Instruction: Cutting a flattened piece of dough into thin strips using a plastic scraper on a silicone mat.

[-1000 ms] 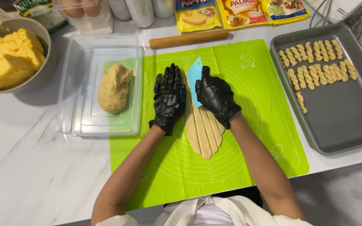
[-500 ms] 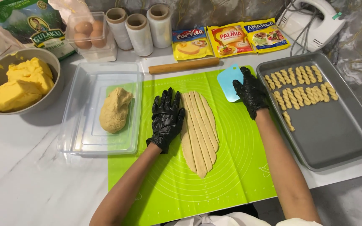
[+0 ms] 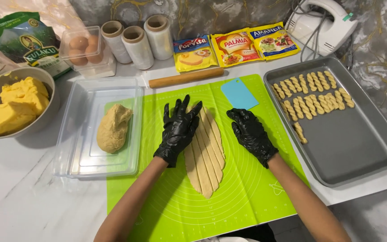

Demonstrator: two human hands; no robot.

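Hands: your left hand [image 3: 178,130], black-gloved, lies flat with fingers spread on the left edge of the cut dough sheet [image 3: 207,154]; it grips nothing. Your right hand [image 3: 250,134], also gloved, rests open and empty on the green silicone mat [image 3: 251,197], just right of the dough and apart from it.

Dough sheet: oval, sliced into long strips, centre of the frame. Its long axis runs from upper centre down toward you, tilted slightly left at the top. It lies between your two hands; the left is the nearer, already touching.

Nearby: blue scraper [image 3: 239,94] on the mat, upper centre-right, free of either hand. Baking tray [image 3: 363,148] at right, twisted dough sticks [image 3: 312,92] in its upper part.

Change from half a second ago: your right hand was up by the scraper near the tray; it now sits lower, beside the dough. The scraper stays behind.
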